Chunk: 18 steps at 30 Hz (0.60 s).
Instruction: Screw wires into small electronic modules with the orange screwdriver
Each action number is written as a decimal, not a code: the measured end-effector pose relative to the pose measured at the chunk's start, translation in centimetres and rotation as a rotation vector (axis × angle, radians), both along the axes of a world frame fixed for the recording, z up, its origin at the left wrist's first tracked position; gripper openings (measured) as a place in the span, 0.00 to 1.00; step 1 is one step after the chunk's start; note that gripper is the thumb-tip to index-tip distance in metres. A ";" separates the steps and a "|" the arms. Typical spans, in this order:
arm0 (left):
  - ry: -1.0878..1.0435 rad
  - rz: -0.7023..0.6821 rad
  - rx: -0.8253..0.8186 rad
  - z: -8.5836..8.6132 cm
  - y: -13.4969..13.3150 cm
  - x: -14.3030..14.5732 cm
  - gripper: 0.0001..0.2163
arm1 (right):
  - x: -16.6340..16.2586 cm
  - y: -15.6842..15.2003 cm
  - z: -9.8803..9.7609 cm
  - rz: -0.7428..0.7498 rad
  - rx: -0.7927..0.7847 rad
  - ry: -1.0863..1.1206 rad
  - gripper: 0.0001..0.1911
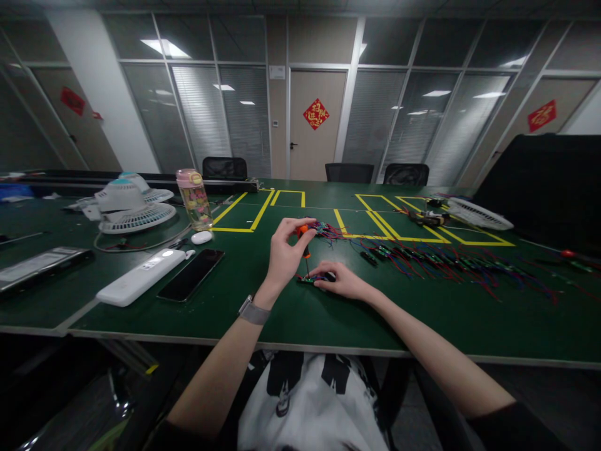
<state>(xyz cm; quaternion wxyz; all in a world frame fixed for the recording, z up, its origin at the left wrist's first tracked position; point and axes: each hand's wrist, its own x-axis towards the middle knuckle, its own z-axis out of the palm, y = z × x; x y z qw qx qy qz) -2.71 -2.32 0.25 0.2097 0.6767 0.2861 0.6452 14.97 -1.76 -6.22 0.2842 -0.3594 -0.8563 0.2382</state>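
My left hand [287,250] is closed around the orange and black handle of a screwdriver [306,250]. The screwdriver stands nearly upright, its thin shaft pointing down at a small green circuit board [307,280] on the table. My right hand [342,280] is closed on the board's right end, holding it against the green tabletop; a black part shows by the fingers. Just beyond my left hand lies a bunch of small boards with red and blue wires [326,229]. Whether the tip sits in a screw is too small to tell.
To the right stretches a long row of wired circuit boards [436,258]. On the left are a black phone [191,275], a white power strip-like device [141,275], a bottle [195,200] and white fans [136,210]. A dark monitor [544,188] stands far right; yellow tape [235,230] marks the table.
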 end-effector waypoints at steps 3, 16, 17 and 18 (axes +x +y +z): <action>0.031 0.000 0.034 -0.1 0.1 0.0 0.13 | 0.0 0.0 0.0 -0.001 -0.008 0.002 0.12; 0.054 -0.033 -0.017 0.0 0.2 -0.2 0.13 | 0.0 0.0 0.0 0.003 -0.010 0.011 0.12; 0.033 -0.102 -0.035 0.1 0.2 -0.2 0.14 | 0.0 0.0 0.0 0.006 -0.011 0.018 0.12; 0.007 -0.171 -0.059 0.1 0.2 -0.1 0.15 | 0.0 0.0 0.0 0.009 -0.012 0.023 0.12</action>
